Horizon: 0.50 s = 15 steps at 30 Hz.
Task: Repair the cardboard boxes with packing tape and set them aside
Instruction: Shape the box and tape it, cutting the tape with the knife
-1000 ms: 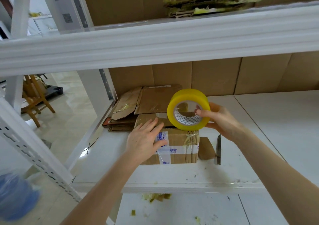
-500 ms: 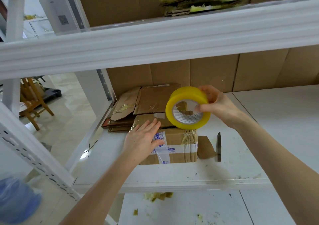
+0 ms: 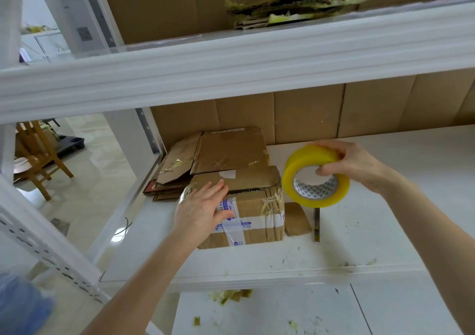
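A white shelf (image 3: 385, 180), scuffed and flecked with bits of dried tape, sits under a second white shelf (image 3: 231, 72) that carries torn cardboard (image 3: 295, 8) with ragged yellowish film. Brown cardboard sheets (image 3: 308, 113) line the back. To the left are a glossy pale floor (image 3: 97, 180) and a wooden chair (image 3: 38, 160). Tape scraps (image 3: 228, 296) lie on the level below.

The box (image 3: 257, 206) stands near the shelf's front left. The left hand (image 3: 203, 208) lies flat on its upper left corner, fingers straight and close together, thumb spread onto the front face. The tape (image 3: 308, 160) is held up in the air just right of the box, apart from it. The right hand (image 3: 354, 165) grips it, fingers curled over the outer rim and the thumb hooked into the core.

The box is creased brown cardboard, wrapped in wrinkled clear film and white printed tape, with a dark gap along its top seam. The roll is a thick translucent yellow ring with a patterned white core. Flat boxes (image 3: 231, 152) are stacked behind, touching the box. A small rounded card piece (image 3: 297, 219) and a thin dark strip (image 3: 316, 221) lie beside its right side.
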### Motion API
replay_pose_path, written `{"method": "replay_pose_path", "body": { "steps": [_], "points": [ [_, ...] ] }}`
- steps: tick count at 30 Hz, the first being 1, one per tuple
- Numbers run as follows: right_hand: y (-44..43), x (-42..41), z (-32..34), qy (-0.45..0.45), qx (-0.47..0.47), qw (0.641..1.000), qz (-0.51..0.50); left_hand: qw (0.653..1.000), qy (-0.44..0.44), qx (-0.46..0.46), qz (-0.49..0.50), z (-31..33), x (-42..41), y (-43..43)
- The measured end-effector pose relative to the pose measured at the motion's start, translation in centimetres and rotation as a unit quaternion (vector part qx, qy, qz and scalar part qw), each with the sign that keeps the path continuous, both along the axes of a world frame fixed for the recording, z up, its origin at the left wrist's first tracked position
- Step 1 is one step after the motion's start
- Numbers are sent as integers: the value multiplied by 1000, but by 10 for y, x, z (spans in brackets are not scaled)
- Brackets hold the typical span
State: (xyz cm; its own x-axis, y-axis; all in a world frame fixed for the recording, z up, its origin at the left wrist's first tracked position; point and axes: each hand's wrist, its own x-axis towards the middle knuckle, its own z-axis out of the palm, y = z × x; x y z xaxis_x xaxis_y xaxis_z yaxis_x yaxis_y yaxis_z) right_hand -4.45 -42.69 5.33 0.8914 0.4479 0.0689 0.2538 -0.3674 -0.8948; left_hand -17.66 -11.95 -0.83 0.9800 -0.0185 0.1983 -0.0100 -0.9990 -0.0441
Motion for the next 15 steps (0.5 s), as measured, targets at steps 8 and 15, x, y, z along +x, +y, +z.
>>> {"method": "replay_pose_path", "body": {
  "steps": [8,15],
  "points": [
    [3,0,-17,2,9,1000,-10,998,49,-20,-18,30,33,-7],
    [-3,-4,-27,24,37,999,-14,987,150,-49,-43,37,59,-18]
  ]
}}
